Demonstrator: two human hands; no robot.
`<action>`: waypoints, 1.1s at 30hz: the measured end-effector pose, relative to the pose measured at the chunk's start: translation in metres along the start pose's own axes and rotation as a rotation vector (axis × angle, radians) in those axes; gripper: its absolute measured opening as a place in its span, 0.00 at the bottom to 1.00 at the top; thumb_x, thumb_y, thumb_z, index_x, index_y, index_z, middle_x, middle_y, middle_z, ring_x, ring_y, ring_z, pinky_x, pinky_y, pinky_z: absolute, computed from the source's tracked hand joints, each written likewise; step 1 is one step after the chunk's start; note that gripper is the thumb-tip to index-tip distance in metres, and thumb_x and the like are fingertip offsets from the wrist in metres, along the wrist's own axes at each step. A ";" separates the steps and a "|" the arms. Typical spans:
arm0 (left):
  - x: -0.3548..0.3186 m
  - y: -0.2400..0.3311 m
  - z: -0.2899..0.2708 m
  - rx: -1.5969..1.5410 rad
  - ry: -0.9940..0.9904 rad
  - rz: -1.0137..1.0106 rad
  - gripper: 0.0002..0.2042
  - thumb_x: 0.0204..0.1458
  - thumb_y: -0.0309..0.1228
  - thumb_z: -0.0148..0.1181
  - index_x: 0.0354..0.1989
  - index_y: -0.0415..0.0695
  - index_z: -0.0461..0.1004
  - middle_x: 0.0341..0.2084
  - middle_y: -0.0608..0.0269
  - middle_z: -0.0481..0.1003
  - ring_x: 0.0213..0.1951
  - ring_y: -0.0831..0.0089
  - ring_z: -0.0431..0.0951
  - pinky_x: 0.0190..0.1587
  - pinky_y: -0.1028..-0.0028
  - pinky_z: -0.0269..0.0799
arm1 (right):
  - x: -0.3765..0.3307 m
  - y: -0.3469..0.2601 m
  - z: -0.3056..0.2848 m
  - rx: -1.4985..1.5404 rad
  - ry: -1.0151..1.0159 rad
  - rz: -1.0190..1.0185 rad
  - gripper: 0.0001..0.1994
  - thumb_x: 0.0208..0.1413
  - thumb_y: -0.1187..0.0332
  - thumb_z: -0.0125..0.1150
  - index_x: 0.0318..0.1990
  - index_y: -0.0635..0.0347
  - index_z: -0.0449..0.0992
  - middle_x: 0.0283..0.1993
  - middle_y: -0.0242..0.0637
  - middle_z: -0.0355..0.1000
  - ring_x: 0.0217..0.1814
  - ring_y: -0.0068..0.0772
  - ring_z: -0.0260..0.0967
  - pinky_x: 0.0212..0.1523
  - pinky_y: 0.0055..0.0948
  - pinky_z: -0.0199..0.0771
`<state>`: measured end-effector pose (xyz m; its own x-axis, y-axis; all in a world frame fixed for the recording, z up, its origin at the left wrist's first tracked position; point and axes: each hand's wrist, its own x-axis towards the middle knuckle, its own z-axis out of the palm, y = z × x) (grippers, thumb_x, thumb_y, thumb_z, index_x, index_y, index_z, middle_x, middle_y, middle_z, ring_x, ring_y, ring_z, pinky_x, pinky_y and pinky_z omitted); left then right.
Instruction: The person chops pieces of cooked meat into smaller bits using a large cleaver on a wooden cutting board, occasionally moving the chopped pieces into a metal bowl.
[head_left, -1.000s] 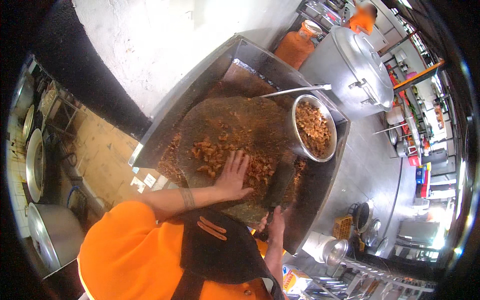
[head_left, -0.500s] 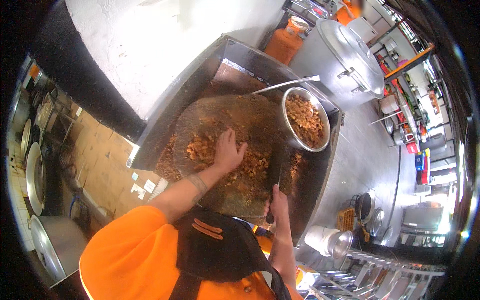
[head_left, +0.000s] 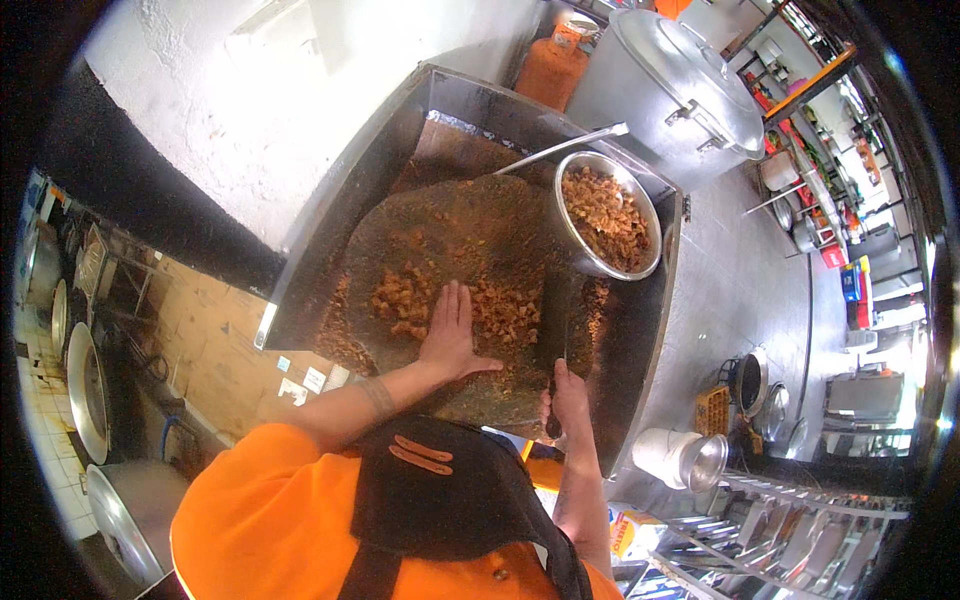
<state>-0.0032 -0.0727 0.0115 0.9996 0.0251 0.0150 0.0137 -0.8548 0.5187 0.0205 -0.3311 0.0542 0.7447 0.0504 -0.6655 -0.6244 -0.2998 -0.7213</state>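
A wide, round chopping block [head_left: 400,225] bears a heap of chopped brown, meat-like pieces [head_left: 405,298]. My left hand [head_left: 452,340] lies flat on the block at the heap's near side, fingers straight and thumb stretched out to the right. At the block's right edge, my right hand [head_left: 570,396] is closed around the dark handle of a cleaver [head_left: 556,320]. Its dark blade points away from me and is hard to tell from the block behind it. Beyond the blade, a round metal bowl [head_left: 652,235] holds more of the chopped pieces.
A dark metal trough with raised walls [head_left: 340,185] surrounds the block, with scraps on its bottom. A metal rod [head_left: 560,148] slants behind the bowl. Farther back stand a large lidded pot [head_left: 640,85] and an orange gas cylinder [head_left: 552,70]. A white bucket [head_left: 665,455] stands at right.
My left hand has drawn back toward me and flattened, its thumb now spread to the right. My right hand still grips the cleaver. The view has shifted slightly.
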 end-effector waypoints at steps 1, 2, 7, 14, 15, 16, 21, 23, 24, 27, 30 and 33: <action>0.011 0.001 0.001 -0.003 0.044 0.032 0.73 0.35 0.69 0.70 0.75 0.30 0.30 0.75 0.33 0.35 0.76 0.37 0.37 0.76 0.51 0.41 | 0.000 -0.002 0.000 -0.011 -0.003 -0.009 0.27 0.71 0.45 0.46 0.31 0.64 0.69 0.14 0.37 0.64 0.10 0.34 0.63 0.12 0.37 0.67; 0.022 0.001 0.002 -0.006 0.087 0.063 0.73 0.34 0.70 0.70 0.75 0.30 0.31 0.75 0.33 0.37 0.76 0.38 0.39 0.76 0.52 0.41 | 0.000 -0.004 0.001 -0.037 -0.001 -0.023 0.27 0.71 0.46 0.46 0.33 0.65 0.69 0.14 0.37 0.64 0.10 0.34 0.63 0.12 0.37 0.67; 0.069 0.019 0.011 -0.084 0.227 0.242 0.50 0.52 0.58 0.63 0.74 0.36 0.49 0.64 0.34 0.62 0.67 0.39 0.62 0.70 0.51 0.57 | -0.001 -0.022 0.017 -0.208 0.042 -0.112 0.28 0.72 0.47 0.45 0.37 0.70 0.72 0.14 0.38 0.65 0.10 0.36 0.65 0.14 0.38 0.67; 0.058 0.054 0.043 -0.539 0.452 -0.065 0.17 0.59 0.33 0.58 0.54 0.40 0.78 0.53 0.45 0.75 0.57 0.50 0.75 0.61 0.61 0.70 | -0.031 -0.007 0.067 -0.095 -0.078 -0.197 0.37 0.72 0.41 0.37 0.22 0.67 0.72 0.11 0.42 0.66 0.12 0.39 0.68 0.18 0.39 0.69; 0.055 0.054 0.050 -0.650 0.491 -0.104 0.15 0.59 0.32 0.60 0.52 0.40 0.79 0.52 0.46 0.76 0.56 0.53 0.76 0.60 0.62 0.71 | -0.033 -0.003 0.071 -0.035 -0.088 -0.114 0.37 0.71 0.40 0.37 0.22 0.66 0.72 0.11 0.41 0.66 0.13 0.38 0.68 0.18 0.37 0.68; 0.052 0.048 0.058 -0.757 0.533 -0.150 0.13 0.58 0.30 0.61 0.49 0.39 0.80 0.52 0.48 0.77 0.54 0.55 0.77 0.59 0.64 0.73 | -0.038 -0.005 0.077 0.021 -0.105 -0.101 0.37 0.71 0.40 0.37 0.22 0.66 0.72 0.12 0.41 0.66 0.13 0.38 0.69 0.18 0.37 0.68; 0.074 0.069 0.009 -1.118 0.634 -0.142 0.08 0.57 0.26 0.65 0.44 0.39 0.83 0.50 0.53 0.78 0.51 0.65 0.79 0.54 0.69 0.76 | -0.055 -0.043 0.084 0.092 -0.081 -0.162 0.31 0.72 0.45 0.41 0.28 0.66 0.71 0.17 0.45 0.69 0.17 0.43 0.69 0.23 0.41 0.69; 0.103 0.097 -0.027 -1.134 0.673 0.042 0.08 0.58 0.25 0.65 0.44 0.39 0.83 0.50 0.54 0.78 0.50 0.66 0.79 0.53 0.70 0.76 | -0.065 -0.076 0.068 -0.142 0.008 -0.318 0.24 0.72 0.52 0.45 0.33 0.67 0.71 0.22 0.50 0.71 0.21 0.51 0.72 0.28 0.46 0.71; 0.121 0.116 -0.039 -1.172 0.678 0.113 0.08 0.57 0.24 0.65 0.44 0.39 0.83 0.48 0.54 0.79 0.49 0.66 0.79 0.53 0.70 0.76 | -0.048 -0.079 0.057 -0.342 0.128 -0.559 0.19 0.70 0.57 0.45 0.37 0.66 0.71 0.29 0.53 0.72 0.32 0.58 0.71 0.35 0.52 0.70; 0.196 0.159 -0.072 -1.065 0.718 0.273 0.07 0.57 0.24 0.65 0.43 0.41 0.83 0.46 0.54 0.80 0.47 0.62 0.81 0.52 0.69 0.76 | -0.011 -0.120 0.024 -0.335 0.366 -0.724 0.21 0.72 0.56 0.43 0.33 0.65 0.72 0.25 0.52 0.72 0.30 0.58 0.73 0.34 0.50 0.71; 0.272 0.162 -0.072 -0.770 0.468 0.268 0.18 0.65 0.43 0.53 0.45 0.42 0.82 0.46 0.49 0.80 0.51 0.51 0.79 0.56 0.59 0.71 | -0.015 -0.158 0.001 -0.106 0.426 -0.630 0.26 0.72 0.51 0.44 0.30 0.65 0.71 0.19 0.41 0.69 0.17 0.36 0.70 0.22 0.38 0.69; 0.316 0.125 -0.090 -0.476 0.097 0.247 0.31 0.67 0.57 0.40 0.56 0.40 0.76 0.60 0.43 0.72 0.64 0.47 0.68 0.65 0.57 0.62 | -0.049 -0.161 -0.006 0.168 0.257 -0.586 0.24 0.73 0.51 0.45 0.31 0.63 0.68 0.18 0.37 0.66 0.14 0.30 0.66 0.17 0.32 0.67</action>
<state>0.3121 -0.1248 0.1577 0.9642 -0.0802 0.2527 -0.2574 -0.5124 0.8193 0.0853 -0.2907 0.2041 0.9919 -0.0754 -0.1020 -0.1117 -0.1386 -0.9840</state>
